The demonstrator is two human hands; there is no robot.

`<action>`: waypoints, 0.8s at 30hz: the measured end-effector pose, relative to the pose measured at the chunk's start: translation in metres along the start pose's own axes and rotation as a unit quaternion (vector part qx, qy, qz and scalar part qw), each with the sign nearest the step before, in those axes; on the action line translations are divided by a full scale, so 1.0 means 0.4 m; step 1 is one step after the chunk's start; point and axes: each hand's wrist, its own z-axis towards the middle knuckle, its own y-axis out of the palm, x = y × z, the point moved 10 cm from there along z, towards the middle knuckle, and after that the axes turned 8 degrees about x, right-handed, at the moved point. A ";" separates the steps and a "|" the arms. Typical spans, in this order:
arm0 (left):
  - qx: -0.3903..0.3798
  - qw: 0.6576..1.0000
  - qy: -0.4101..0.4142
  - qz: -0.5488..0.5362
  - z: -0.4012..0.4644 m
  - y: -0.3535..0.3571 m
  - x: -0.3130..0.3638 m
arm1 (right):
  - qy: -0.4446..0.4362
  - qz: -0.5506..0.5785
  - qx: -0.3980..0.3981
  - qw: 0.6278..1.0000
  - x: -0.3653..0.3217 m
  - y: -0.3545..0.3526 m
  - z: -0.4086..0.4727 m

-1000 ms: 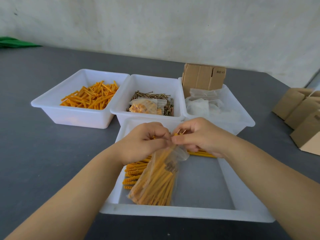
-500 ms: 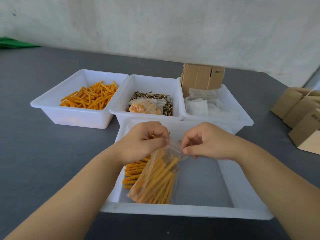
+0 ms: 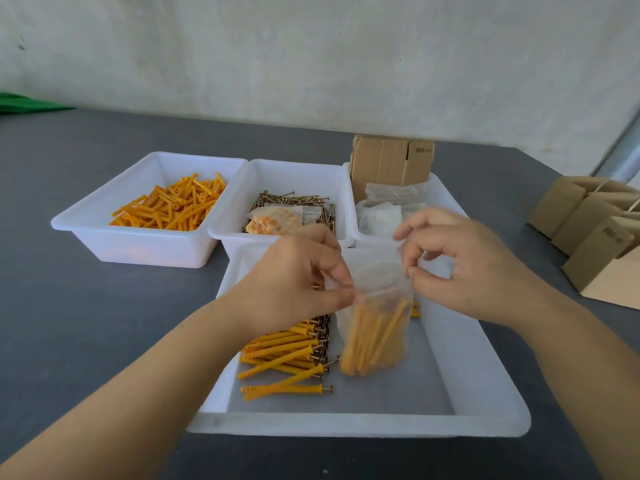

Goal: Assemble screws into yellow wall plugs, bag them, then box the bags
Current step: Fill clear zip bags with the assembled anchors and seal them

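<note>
Grey tabletop (image 3: 86,323) carries four white bins. Left hand (image 3: 294,282) pinches the plastic bag (image 3: 375,317) mouth; right hand (image 3: 460,261) pinches its opposite edge. I keep it upright and press the seal evenly.

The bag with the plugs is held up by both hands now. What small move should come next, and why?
Probably press the bag's open top shut. The left hand and right hand each pinch a top corner of the clear bag, which hangs upright over the near tray, the plugs settled at its bottom and the mouth apparently unsealed.
</note>
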 end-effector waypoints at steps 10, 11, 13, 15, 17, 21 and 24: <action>-0.035 0.989 -0.053 0.136 0.072 0.021 -0.001 | 0.094 0.084 0.052 0.991 0.116 -0.024 -0.037; -0.018 0.988 -0.052 0.144 0.082 0.011 0.003 | 0.092 0.087 0.079 0.989 0.121 -0.036 -0.035; 0.021 0.992 -0.062 0.108 0.093 -0.007 -0.001 | 0.090 0.103 0.123 0.983 0.130 -0.053 -0.034; 0.046 0.993 -0.084 0.068 0.092 -0.009 -0.022 | 0.098 0.128 0.136 0.977 0.145 -0.047 -0.038; 0.064 0.993 -0.094 0.034 0.081 0.003 -0.046 | 0.118 0.166 0.118 0.972 0.162 -0.021 -0.047; 0.100 0.990 -0.086 -0.041 0.063 0.010 -0.067 | 0.183 0.220 0.056 0.956 0.197 0.051 -0.063; 0.090 0.988 -0.096 -0.086 0.056 0.023 -0.082 | 0.189 0.237 0.091 0.949 0.207 0.061 -0.060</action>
